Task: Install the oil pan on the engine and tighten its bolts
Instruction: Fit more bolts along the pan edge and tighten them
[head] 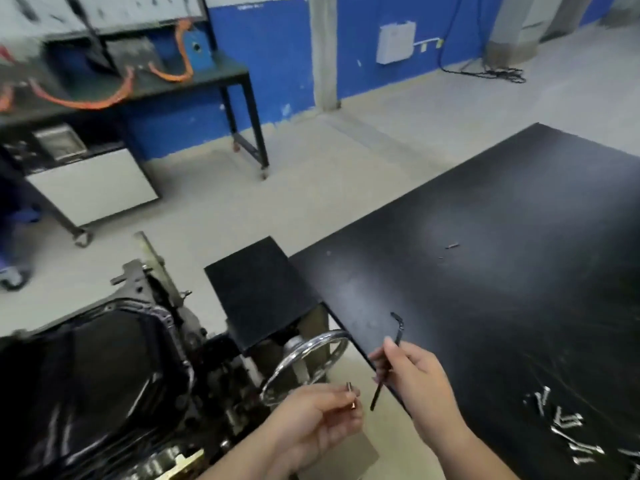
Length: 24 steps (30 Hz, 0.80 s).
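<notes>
Left hand is pinching a bolt at six o'clock, and right hand is gripping the hex key. Oil pan is sitting on the engine at eight o'clock. Threading the bolt straight by finger before wrenching is looking wisest.

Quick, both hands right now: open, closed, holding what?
Left hand: pinches a bolt.
Right hand: grips a hex key.

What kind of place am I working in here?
Probably an automotive workshop: an engine with a black oil pan, loose bolts on the black table, a workbench with orange cables behind. Left hand holds a bolt, right hand a hex key.
</notes>
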Tool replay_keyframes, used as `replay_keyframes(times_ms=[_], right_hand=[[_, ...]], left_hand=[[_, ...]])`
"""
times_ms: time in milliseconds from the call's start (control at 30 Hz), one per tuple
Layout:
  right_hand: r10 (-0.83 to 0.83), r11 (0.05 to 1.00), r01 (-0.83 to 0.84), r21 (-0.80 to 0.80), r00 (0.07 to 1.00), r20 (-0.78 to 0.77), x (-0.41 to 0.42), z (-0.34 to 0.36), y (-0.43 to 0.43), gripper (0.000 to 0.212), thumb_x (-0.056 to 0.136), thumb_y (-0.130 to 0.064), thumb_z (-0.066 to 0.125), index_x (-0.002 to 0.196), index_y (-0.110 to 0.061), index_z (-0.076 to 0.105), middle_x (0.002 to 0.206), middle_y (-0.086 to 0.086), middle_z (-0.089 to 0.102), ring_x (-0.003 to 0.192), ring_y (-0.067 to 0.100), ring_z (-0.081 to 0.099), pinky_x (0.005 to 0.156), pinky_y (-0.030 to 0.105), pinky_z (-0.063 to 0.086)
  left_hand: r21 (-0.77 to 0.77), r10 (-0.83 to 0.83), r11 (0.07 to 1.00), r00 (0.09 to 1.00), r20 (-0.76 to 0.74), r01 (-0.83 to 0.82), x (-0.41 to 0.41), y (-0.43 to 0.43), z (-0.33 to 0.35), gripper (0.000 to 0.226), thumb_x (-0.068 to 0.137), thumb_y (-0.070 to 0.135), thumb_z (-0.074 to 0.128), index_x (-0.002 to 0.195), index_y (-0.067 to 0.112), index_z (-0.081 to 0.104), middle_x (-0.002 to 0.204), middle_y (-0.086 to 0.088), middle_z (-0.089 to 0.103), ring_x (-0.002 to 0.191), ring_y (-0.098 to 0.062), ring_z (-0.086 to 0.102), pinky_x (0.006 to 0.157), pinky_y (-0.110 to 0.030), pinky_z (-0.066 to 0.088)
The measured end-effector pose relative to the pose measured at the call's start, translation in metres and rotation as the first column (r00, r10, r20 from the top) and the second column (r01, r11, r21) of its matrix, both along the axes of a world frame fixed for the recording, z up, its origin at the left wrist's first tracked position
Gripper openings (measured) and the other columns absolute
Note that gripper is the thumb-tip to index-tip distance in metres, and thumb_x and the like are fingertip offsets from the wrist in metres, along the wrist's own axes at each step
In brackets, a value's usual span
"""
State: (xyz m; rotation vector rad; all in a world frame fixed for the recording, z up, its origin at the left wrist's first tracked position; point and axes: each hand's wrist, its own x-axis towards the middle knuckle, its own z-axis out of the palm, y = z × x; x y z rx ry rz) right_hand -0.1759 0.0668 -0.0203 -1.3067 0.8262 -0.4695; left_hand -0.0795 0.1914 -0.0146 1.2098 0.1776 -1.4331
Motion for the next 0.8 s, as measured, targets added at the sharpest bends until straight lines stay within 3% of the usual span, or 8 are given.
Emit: replay_keyframes(times_ms=[133,267,367,567,667,800], right_hand=[[0.199,0.971,-0.193,-0.141,0.979,0.030,0.044,0.029,0.047,0.030,0.095,-0.026,0.051,0.075,-0.021,0.073,0.066,-0.003,0.069,0.061,0.008,0.060,0.067,0.029,0.051],[0.325,0.930,-0.309,-0.199,0.944,0.055,0.058,0.042,0.096,0.028,0.083,-0.044,0.054,0.083,-0.023,0.073,0.051,-0.005,0.053,0.057,0.015,0.053,0.061,0.032,0.046],[0.402,0.902,-0.383,-0.201,0.914,0.060,0.063,0.039,0.133,0.019,0.087,-0.030,0.057,0.081,-0.024,0.074,0.058,-0.001,0.061,0.058,0.012,0.057,0.060,0.022,0.050],[0.331,0.921,-0.319,-0.222,0.944,0.017,0.062,0.029,0.188,0.018,0.089,-0.010,0.059,0.078,-0.017,0.072,0.068,0.007,0.070,0.056,0.014,0.061,0.066,0.037,0.052],[0.340,0.907,-0.328,-0.264,0.941,0.001,0.060,0.027,0.203,0.027,0.089,-0.005,0.058,0.080,-0.027,0.071,0.071,0.005,0.070,0.058,0.013,0.062,0.062,0.028,0.054],[0.370,0.858,-0.377,-0.349,0.925,-0.087,0.059,0.025,0.212,0.032,0.089,-0.007,0.059,0.082,-0.037,0.067,0.077,-0.002,0.072,0.061,0.014,0.066,0.064,0.033,0.055]], left_hand=[[-0.022,0.168,0.985,0.985,-0.031,-0.169,0.016,0.063,0.017,0.020,0.080,-0.004,0.059,0.064,0.002,0.070,0.064,-0.015,0.064,0.051,-0.018,0.062,0.051,-0.025,0.055],[-0.009,0.312,0.949,0.946,-0.084,-0.314,0.024,0.126,0.018,0.019,0.082,-0.004,0.058,0.066,0.000,0.067,0.063,-0.015,0.062,0.048,-0.019,0.062,0.048,-0.024,0.054],[0.042,0.440,0.897,0.885,-0.150,-0.439,0.028,0.166,0.012,0.021,0.082,-0.004,0.057,0.064,-0.003,0.066,0.059,-0.015,0.063,0.043,-0.019,0.062,0.044,-0.023,0.053],[0.100,0.559,0.829,0.811,-0.173,-0.550,0.040,0.205,0.000,0.015,0.084,0.006,0.062,0.071,0.002,0.067,0.059,-0.010,0.067,0.043,-0.015,0.061,0.043,-0.019,0.051],[0.089,0.598,0.800,0.778,-0.194,-0.593,0.043,0.208,-0.005,0.013,0.085,0.011,0.063,0.074,0.005,0.067,0.060,-0.006,0.067,0.045,-0.013,0.061,0.045,-0.018,0.051],[0.074,0.659,0.746,0.720,-0.218,-0.661,0.048,0.215,-0.012,0.009,0.086,0.010,0.063,0.079,0.006,0.067,0.060,-0.005,0.068,0.047,-0.012,0.063,0.046,-0.019,0.052]])
